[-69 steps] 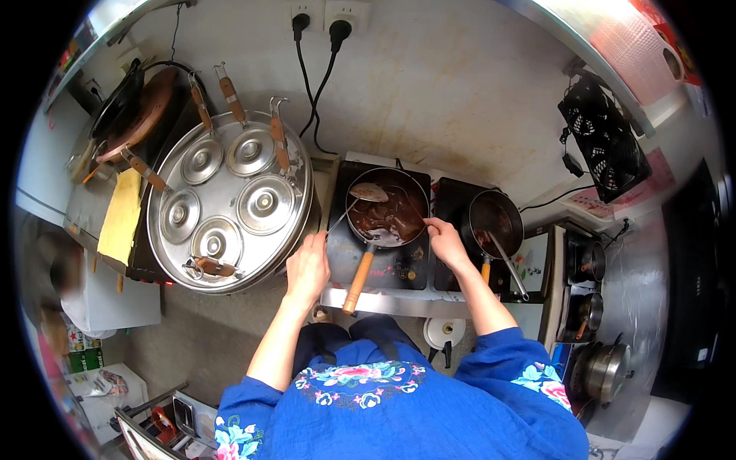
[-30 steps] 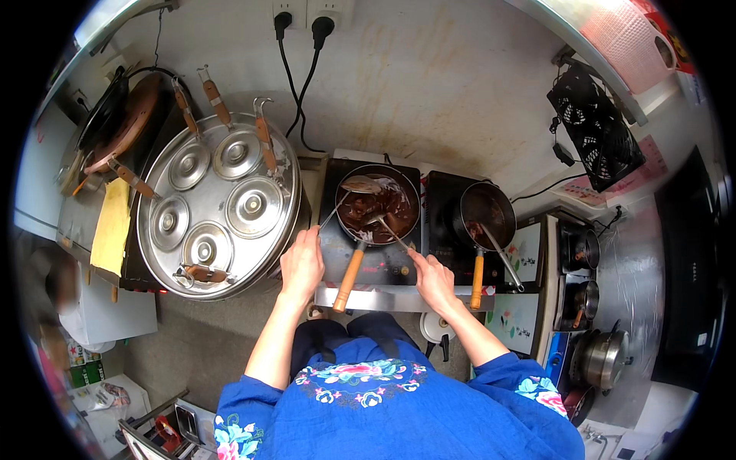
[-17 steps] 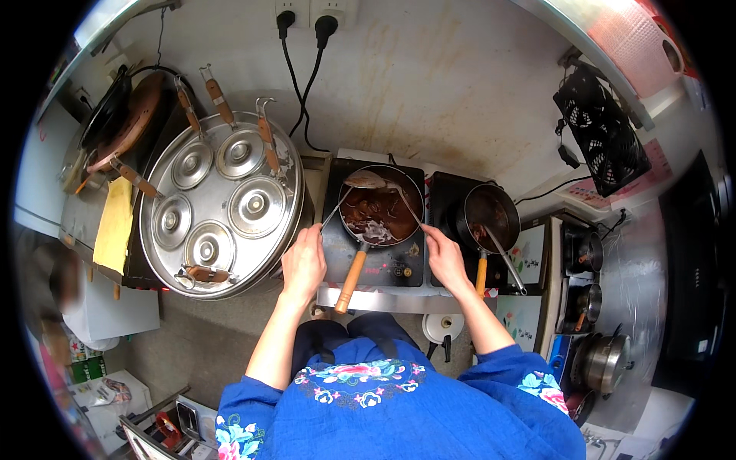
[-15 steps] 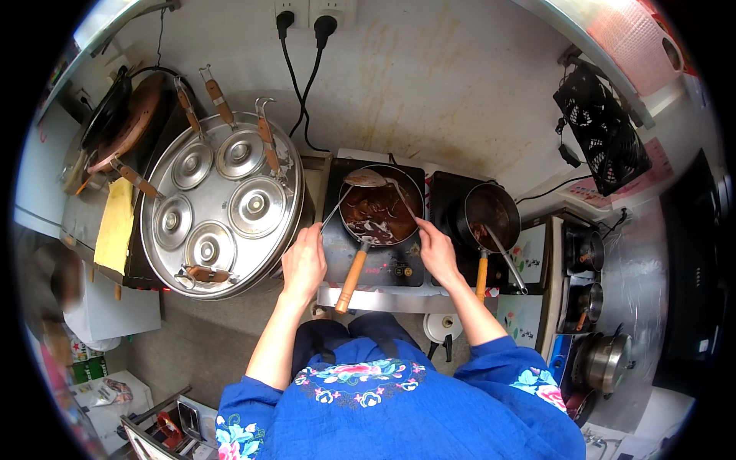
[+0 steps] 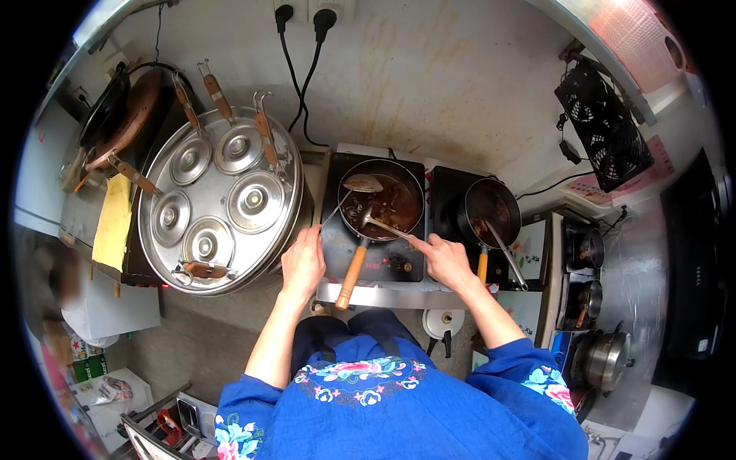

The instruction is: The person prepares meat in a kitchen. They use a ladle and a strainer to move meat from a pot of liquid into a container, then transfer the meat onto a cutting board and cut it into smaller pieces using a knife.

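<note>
A dark saucepan [image 5: 352, 280] with a wooden handle sits on the left induction cooker [image 5: 395, 268], holding brown liquid [image 5: 402, 201] with pieces in it. My left hand [image 5: 303, 261] is closed round the thin handle of a skimmer [image 5: 363, 182], whose round head rests over the pan's far left part. In my closed right hand [image 5: 447, 261] is a metal ladle [image 5: 395, 229]; its head dips into the liquid near the middle of the pan.
To the right, a second saucepan [image 5: 482, 267] with a metal utensil [image 5: 506, 254] in it stands on another cooker. At left is a big round steamer [image 5: 218, 184] with several lidded wells and wooden-handled hooks. A black fan unit [image 5: 604, 126] hangs at the upper right.
My right hand has shifted slightly right and down, and the ladle's head has come from the pan's far side to its middle. The skimmer has barely moved.
</note>
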`<state>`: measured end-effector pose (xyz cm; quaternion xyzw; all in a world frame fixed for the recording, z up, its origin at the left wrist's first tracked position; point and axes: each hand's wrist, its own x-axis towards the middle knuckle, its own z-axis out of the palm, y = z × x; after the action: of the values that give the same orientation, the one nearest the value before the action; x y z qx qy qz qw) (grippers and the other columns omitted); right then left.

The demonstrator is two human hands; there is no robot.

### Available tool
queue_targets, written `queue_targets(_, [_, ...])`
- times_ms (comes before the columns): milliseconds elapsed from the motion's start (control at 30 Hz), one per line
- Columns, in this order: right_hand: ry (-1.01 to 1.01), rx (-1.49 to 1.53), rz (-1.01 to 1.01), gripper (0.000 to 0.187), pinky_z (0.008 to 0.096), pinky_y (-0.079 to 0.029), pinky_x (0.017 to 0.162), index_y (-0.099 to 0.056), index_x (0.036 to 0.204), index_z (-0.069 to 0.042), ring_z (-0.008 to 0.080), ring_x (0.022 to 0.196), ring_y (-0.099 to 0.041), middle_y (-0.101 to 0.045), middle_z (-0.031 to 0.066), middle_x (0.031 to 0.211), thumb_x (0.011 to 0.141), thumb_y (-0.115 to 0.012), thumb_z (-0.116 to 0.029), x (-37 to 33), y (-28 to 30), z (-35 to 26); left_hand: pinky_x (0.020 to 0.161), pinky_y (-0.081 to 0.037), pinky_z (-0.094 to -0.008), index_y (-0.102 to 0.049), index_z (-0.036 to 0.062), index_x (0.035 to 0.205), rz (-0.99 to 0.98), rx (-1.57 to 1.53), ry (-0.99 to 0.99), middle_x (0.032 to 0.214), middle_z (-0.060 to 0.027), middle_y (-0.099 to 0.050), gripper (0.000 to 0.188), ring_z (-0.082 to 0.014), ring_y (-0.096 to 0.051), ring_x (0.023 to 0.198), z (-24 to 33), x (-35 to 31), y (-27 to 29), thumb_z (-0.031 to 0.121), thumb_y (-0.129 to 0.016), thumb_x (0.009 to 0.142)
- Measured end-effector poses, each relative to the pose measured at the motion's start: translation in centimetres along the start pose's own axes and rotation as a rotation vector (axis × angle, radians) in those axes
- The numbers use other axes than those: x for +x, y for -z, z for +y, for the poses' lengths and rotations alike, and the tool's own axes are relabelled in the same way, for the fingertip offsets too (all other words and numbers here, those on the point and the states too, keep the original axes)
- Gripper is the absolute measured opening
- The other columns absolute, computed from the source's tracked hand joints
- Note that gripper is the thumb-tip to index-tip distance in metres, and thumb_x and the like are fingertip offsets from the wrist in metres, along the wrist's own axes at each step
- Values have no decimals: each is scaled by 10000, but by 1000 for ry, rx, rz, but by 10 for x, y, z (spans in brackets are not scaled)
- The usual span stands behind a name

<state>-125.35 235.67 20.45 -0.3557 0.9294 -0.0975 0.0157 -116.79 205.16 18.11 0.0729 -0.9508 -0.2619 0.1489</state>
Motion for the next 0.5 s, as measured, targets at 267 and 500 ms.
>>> queue_targets(267, [-155,57,66,348,422,-505,582,-691,1255,-222,299,663,-640,-579,86,781,939,-599,-109,-49,44,27,707,-554,-505,-616,19,1190,-38,-15,4,1034,-200,-672,247,-401,-692,846,-10,-6,-15,113,-546,972])
queue_targets(500, [-223,0,-44,338,433,-526,618,-692,1249,-208,311,733,-668,-621,97,813,935,-608,-115,-58,56,27,709,-553,-509,-614,19,1193,-41,-9,11,1018,-208,-673,250,-410,-691,848,-8,-5,-15,110,-535,974])
